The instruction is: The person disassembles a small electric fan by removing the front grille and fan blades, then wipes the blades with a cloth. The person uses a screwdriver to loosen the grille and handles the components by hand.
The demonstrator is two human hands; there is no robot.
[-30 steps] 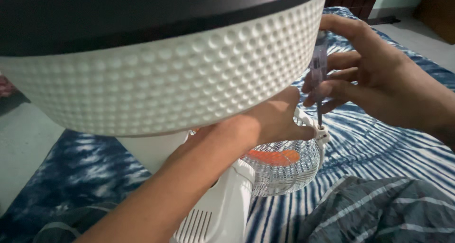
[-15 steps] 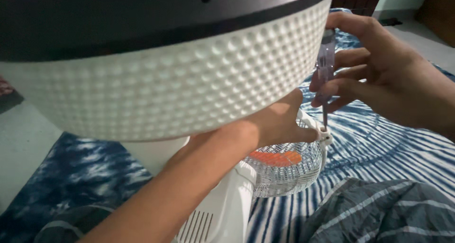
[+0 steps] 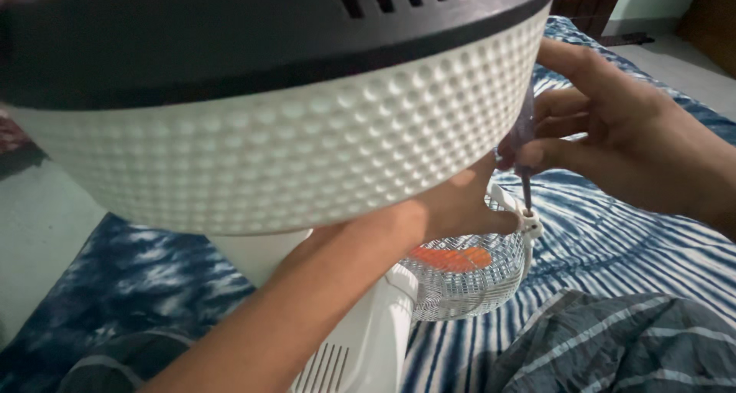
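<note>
Screwdriver with a translucent purple handle and thin dark shaft (image 3: 526, 144) stands nearly upright in the right hand (image 3: 613, 132), whose fingers are clenched around the handle; its tip meets the small white plastic clip (image 3: 529, 223) on the rim of the white wire fan guard (image 3: 460, 282). The upper part of the handle is hidden behind a large round white housing with a dimpled surface and a black vented top (image 3: 291, 109), which fills most of the view, close to the camera. The left hand (image 3: 460, 205) reaches in from below this housing and rests on the top of the guard's rim, thumb stretched toward the clip and touching the rim just beside it; whether its other fingers grasp the rim I cannot tell, since the housing covers them. Orange fan blades (image 3: 452, 259) show through the wire mesh. A white plastic fan body with narrow vent slots (image 3: 360, 347) lies beneath the left forearm. Everything sits on a blue and white tie-dye cloth (image 3: 613, 232), with a striped grey-blue fabric (image 3: 613, 347) bunched at lower right.
</note>
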